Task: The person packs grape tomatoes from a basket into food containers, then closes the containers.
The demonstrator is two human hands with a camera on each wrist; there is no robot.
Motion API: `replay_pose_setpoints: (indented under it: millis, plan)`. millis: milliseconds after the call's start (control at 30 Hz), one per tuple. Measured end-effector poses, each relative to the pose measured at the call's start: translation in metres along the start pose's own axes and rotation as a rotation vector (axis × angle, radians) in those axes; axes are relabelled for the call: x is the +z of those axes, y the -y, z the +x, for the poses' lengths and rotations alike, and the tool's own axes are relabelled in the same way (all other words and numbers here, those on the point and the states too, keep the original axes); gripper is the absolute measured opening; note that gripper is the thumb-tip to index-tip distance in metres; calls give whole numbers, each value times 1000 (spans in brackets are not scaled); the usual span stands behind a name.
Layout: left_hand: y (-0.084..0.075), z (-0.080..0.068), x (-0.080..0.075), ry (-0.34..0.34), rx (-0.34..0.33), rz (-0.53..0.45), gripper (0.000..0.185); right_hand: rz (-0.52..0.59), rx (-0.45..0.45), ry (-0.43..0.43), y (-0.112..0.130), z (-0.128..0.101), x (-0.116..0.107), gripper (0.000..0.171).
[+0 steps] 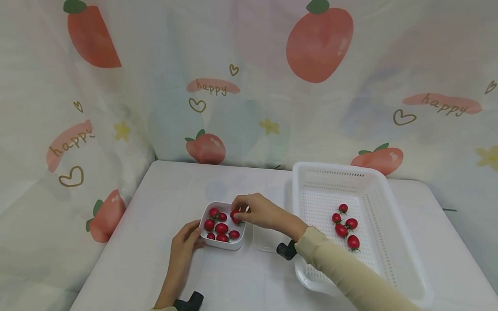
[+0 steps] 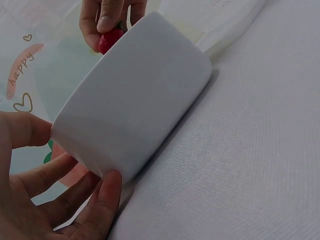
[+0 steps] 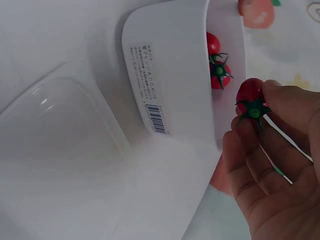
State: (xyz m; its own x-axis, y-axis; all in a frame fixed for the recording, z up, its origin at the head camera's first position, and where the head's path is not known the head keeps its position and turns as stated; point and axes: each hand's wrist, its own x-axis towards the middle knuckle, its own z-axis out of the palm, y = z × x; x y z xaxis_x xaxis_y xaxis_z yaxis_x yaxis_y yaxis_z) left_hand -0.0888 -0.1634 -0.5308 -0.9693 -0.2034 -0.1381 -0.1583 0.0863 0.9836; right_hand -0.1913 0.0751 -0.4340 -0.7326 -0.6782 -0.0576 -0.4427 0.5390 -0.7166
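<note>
A small white square bowl [image 1: 207, 211] [image 2: 135, 95] [image 3: 170, 70] with several cherry tomatoes [image 1: 221, 228] sits on the white table. My left hand [image 1: 185, 239] [image 2: 60, 195] steadies the bowl's near left corner with straight fingers and thumb. My right hand [image 1: 247, 209] [image 3: 260, 130] hovers over the bowl's right side and pinches one cherry tomato [image 1: 234, 215] [image 2: 110, 40] [image 3: 250, 95] between thumb and fingertips. A white perforated basket [image 1: 379, 187] to the right holds several more cherry tomatoes [image 1: 345, 225].
A clear plastic lid [image 1: 264, 238] [image 3: 55, 145] lies flat between bowl and basket. A fruit-print cloth [image 1: 252, 73] hangs behind and to the left of the table. The white table [image 1: 236, 283] has bare surface in front of the bowl.
</note>
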Motion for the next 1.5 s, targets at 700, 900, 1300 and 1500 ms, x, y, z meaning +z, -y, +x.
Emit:
replay_pose_setpoints:
  millis: [700, 900, 1300, 1500]
  plan:
    - [-2, -1, -1, 7, 15, -14, 40, -218, -44, 98, 4, 12, 23, 6]
    - [-1, 0, 0, -9, 10, -3, 39, -285, -43, 79, 3, 13, 28, 7]
    - [4, 2, -1, 0, 6, -16, 36, -461, -96, 62, 2, 14, 34, 11]
    - [4, 1, -1, 0, 6, -16, 36, -390, -78, 69, 3, 13, 32, 12]
